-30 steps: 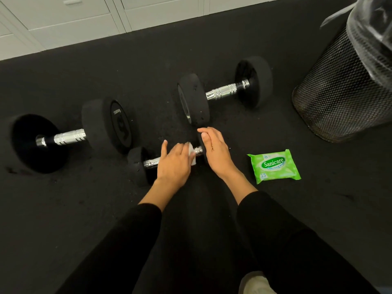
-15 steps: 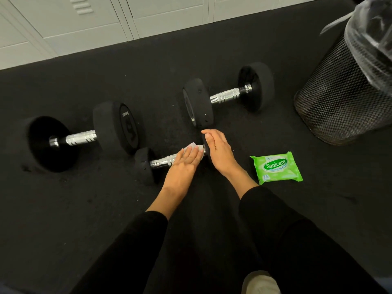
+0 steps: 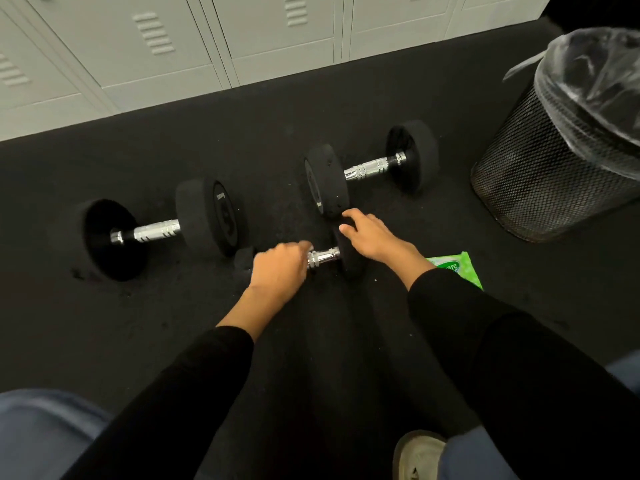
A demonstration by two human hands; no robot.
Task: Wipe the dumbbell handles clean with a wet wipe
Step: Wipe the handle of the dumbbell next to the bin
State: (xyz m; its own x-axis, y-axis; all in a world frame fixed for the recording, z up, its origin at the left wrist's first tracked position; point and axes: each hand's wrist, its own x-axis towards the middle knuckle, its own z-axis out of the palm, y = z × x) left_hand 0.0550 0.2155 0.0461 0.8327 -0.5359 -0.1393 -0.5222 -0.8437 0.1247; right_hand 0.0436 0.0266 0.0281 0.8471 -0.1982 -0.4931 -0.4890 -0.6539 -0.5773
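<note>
small dumbbell (image 3: pixel 349 261) between the hands, left hand (image 3: pixel 278 268) curled round its handle (image 3: pixel 323 257), right hand (image 3: pixel 372 237) flat on its end weight (image 3: pixel 351 268)

Left hand (image 3: pixel 280 268): knuckles up, fingers curled over the dumbbell handle (image 3: pixel 323 257), gripping it.
Right hand (image 3: pixel 375 237): palm down, fingers fairly straight and slightly spread, resting on top of the end weight (image 3: pixel 349 263) at the handle's right.
Arms: both reach forward; wrists bare, black sleeves (image 3: pixel 207 375) cover the forearms.
</note>
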